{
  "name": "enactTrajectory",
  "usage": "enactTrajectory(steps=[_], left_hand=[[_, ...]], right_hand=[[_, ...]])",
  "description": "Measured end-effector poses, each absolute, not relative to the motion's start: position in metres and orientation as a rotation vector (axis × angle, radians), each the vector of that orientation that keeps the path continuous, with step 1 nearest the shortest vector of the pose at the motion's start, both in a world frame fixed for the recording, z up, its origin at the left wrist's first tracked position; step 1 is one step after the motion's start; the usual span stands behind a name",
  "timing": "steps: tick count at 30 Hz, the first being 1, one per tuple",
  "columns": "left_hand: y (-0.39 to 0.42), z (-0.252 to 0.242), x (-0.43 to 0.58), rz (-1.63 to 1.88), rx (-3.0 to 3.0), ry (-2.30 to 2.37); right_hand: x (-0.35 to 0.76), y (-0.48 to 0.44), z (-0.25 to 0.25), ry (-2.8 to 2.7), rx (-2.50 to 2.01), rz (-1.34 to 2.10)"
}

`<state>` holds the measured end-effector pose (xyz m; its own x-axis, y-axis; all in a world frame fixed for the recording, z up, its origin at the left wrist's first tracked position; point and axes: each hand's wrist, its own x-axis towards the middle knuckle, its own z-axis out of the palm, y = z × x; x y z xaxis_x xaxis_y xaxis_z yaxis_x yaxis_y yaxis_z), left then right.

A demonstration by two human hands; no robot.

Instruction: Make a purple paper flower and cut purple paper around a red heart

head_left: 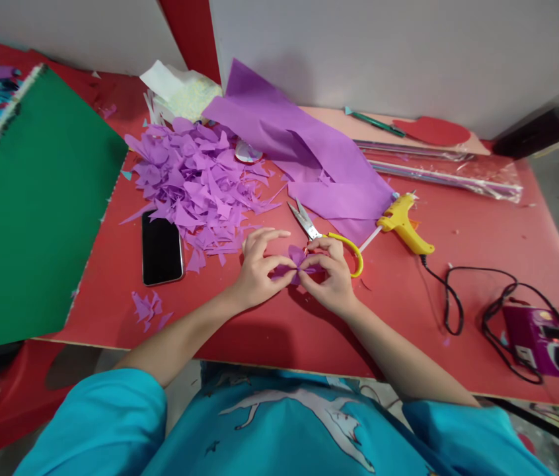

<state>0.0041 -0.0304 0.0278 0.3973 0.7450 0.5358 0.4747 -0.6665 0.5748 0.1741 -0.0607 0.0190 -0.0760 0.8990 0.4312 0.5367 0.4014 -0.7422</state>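
Both hands meet over the red table (269,330) near its front middle. My left hand (258,268) pinches the left side of a small folded purple paper piece (298,259), thumb and forefinger closed on it. My right hand (330,276) pinches the same piece from the right, fingers curled. Just behind the hands lie scissors (315,231) with a yellow handle, blades apart. A heap of purple paper scraps (197,182) sits to the left behind them, and a large purple paper sheet (304,149) lies behind the scissors.
A black phone (161,248) lies left of the hands. A yellow glue gun (403,223) lies to the right, its black cord (458,291) running to a purple power strip (532,334). A big green sheet (26,211) overhangs the left edge. Wrapped rods (448,173) lie at the back right.
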Motion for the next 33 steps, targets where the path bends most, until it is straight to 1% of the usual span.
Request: enactTrajectory(steps=[9, 26, 33], left_hand=[[-0.0343, 0.0260, 0.0066, 1.295, 2.403, 1.081], [-0.0399, 0.0283, 0.0076, 1.395, 2.493, 1.127], [-0.0402, 0.0277, 0.0083, 1.395, 2.436, 1.118]], right_hand=[[0.1726, -0.0621, 0.0184, -1.713, -1.284, 0.530], [0.1680, -0.0663, 0.0171, -1.615, -1.291, 0.644], [0.1660, -0.0672, 0.0186, -1.611, -1.291, 0.630]])
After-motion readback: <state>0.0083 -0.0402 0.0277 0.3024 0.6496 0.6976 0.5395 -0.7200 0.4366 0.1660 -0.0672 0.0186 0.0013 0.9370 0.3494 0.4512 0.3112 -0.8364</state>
